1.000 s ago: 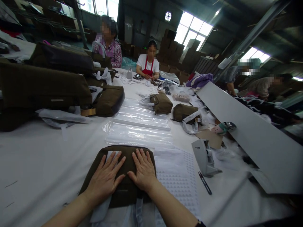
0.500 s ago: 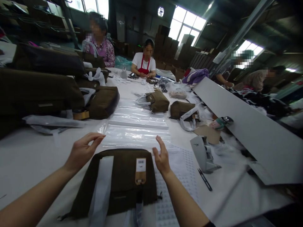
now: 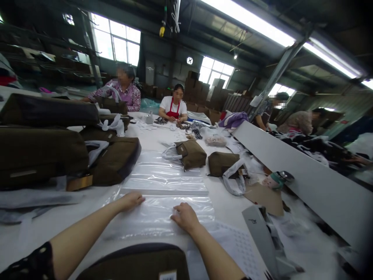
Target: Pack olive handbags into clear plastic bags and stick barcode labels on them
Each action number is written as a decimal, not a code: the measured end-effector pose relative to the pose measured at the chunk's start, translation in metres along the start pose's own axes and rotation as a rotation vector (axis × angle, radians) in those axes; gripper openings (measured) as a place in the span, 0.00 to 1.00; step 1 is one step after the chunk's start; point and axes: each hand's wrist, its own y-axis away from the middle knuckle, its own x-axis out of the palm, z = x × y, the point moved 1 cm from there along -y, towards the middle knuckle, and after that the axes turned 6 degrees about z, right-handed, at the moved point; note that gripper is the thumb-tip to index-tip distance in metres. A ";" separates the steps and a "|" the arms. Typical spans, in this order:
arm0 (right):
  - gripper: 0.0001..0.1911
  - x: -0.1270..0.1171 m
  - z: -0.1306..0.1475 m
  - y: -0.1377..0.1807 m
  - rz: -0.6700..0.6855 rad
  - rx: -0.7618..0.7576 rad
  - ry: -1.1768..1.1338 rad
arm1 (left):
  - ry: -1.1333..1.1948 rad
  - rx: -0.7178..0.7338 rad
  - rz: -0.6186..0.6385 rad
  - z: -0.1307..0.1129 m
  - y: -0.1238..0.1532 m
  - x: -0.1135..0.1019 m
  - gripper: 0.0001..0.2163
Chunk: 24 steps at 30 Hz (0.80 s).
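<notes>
A stack of clear plastic bags (image 3: 166, 182) lies flat on the white table in front of me. My left hand (image 3: 132, 201) is over the left part of the nearest bag, its fingers pressed together; whether plastic is pinched in them is hidden. Resting on the same bag's right side, my right hand (image 3: 185, 217) has its thumb and forefinger apart. Nearest me is a dark olive handbag (image 3: 136, 262) with a white label, its lower part cut off by the frame edge.
Large olive bags (image 3: 43, 151) are piled at left. Two smaller handbags (image 3: 190, 153) (image 3: 223, 163) lie beyond the plastic. A grey tape dispenser (image 3: 259, 233), a bottle (image 3: 278, 179) and a white slanted board (image 3: 291, 167) are at right. Several people sit or stand around.
Both hands have moved forward from above the olive handbag onto the plastic bags, and closer together. The view has tilted up, leaving less of the near handbag in frame.
</notes>
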 end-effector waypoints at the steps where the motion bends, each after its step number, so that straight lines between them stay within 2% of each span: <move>1: 0.07 -0.004 0.000 -0.004 0.000 -0.003 0.030 | -0.007 0.007 0.006 -0.003 0.002 -0.006 0.17; 3: 0.09 -0.016 0.001 -0.014 -0.022 -0.006 0.058 | -0.028 0.019 -0.023 -0.012 0.011 -0.019 0.18; 7: 0.11 -0.051 0.001 -0.031 -0.095 0.010 0.104 | -0.123 0.073 -0.171 -0.027 0.040 -0.036 0.13; 10: 0.06 -0.075 0.004 -0.039 -0.080 -0.021 0.143 | -0.186 0.116 -0.212 -0.030 0.055 -0.043 0.09; 13: 0.03 -0.088 0.013 -0.039 -0.029 -0.076 0.174 | -0.215 0.142 -0.218 -0.031 0.058 -0.049 0.07; 16: 0.08 -0.088 0.023 -0.028 0.012 -0.104 0.240 | -0.238 0.160 -0.228 -0.039 0.063 -0.052 0.11; 20: 0.19 -0.071 0.022 -0.003 0.092 -0.059 0.301 | -0.249 0.159 -0.229 -0.052 0.084 -0.042 0.21; 21: 0.20 -0.065 0.021 0.003 0.112 -0.055 0.276 | -0.245 0.149 -0.240 -0.054 0.091 -0.039 0.21; 24: 0.13 -0.051 0.020 0.016 0.149 -0.045 0.168 | -0.229 0.093 -0.293 -0.053 0.116 -0.028 0.21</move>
